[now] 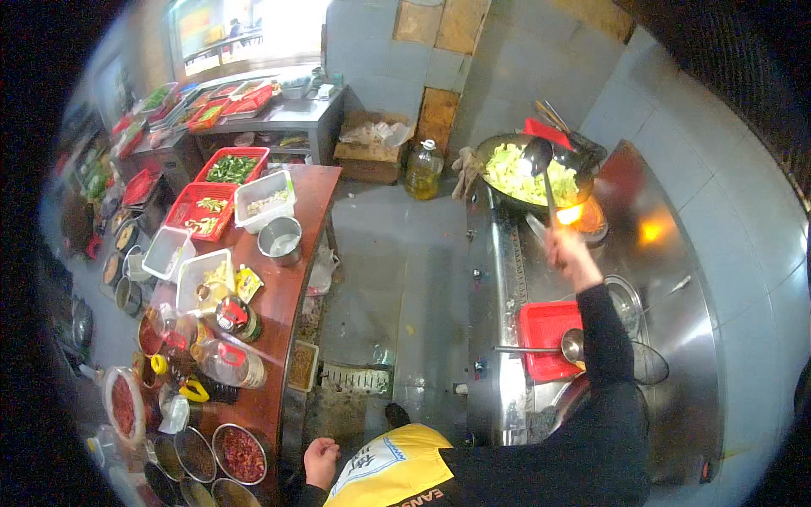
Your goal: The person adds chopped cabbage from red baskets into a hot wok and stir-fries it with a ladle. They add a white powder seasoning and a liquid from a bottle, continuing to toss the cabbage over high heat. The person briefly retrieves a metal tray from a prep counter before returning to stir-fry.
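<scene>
My right hand [573, 253] grips the handle of a black ladle [538, 156], whose bowl rests over chopped pale green vegetables [507, 166] in a large wok [496, 193]. The wok sits tilted at the back of the steel stove counter, with flame [569, 214] showing beneath its near edge. A grey cloth [466, 172] hangs at the wok's left side. My left hand [322, 461] hangs low beside the yellow apron [405, 447], fingers curled, with nothing visible in it.
Nearer on the stove lie a red plastic basket [538, 342] and a metal ladle [571, 345]. The red-brown table [317, 196] at left bears baskets, tubs, bottles and bowls of seasonings. An oil jug [424, 172] and a cardboard box [367, 166] stand on the floor behind the aisle.
</scene>
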`<state>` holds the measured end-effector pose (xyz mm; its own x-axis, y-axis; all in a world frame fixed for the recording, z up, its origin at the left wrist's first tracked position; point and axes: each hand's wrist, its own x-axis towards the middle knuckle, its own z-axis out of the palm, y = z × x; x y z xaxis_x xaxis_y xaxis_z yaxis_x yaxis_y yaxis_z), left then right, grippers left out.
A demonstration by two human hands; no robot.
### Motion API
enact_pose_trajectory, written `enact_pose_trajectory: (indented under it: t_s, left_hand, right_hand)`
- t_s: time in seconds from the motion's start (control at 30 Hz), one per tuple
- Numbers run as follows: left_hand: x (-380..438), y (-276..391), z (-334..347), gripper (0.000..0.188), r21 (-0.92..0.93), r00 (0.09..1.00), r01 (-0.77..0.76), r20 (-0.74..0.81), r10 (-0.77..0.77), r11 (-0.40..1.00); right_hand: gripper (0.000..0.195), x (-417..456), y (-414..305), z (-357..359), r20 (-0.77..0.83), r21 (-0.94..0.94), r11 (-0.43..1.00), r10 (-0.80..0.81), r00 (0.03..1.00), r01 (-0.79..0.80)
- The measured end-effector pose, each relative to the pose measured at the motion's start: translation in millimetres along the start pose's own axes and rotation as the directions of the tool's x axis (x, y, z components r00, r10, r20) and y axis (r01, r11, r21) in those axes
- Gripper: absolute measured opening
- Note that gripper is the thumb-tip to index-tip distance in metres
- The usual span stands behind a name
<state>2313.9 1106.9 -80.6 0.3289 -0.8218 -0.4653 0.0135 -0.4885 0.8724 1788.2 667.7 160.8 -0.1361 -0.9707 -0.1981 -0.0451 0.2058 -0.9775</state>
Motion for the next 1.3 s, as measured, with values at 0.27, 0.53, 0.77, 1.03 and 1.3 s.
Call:
enact_pose_trajectory:
  t_s: [0.27,0.53,0.77,1.03,1.3]
  left_hand:
    - [7.3,12.2,22.9,0.015,0.074,0.988,0.015,-0.152,-0.003,0.997]
    - [10.2,38.5,7.7,0.013,0.199,0.987,0.026,-0.158,0.005,0.980]
    - [-42.1,-17.0,-31.0,0.028,0.309,0.968,0.162,-0.236,-0.089,0.937]
    - [-150.4,-82.9,-110.1,0.026,0.124,0.919,0.128,-0.388,-0.071,0.984]
    - [-284.5,-188.8,-180.6,0.025,-0.217,0.691,0.117,-0.684,-0.236,0.969]
  right_hand:
    - [0.010,100.2,52.1,-16.5,-0.242,-0.064,0.990,-0.135,0.961,0.123]
    - [0.026,168.7,249.9,-6.9,-0.270,-0.771,0.551,-0.736,0.621,0.318]
    - [0.008,35.2,159.7,113.4,0.028,0.187,0.962,-0.208,0.978,0.200]
    - [0.018,-329.4,100.7,405.7,0.938,-0.307,0.341,-0.051,-0.344,-0.888]
    - [0.023,-656.5,118.6,614.9,0.654,-0.655,0.741,0.456,-0.603,-0.149]
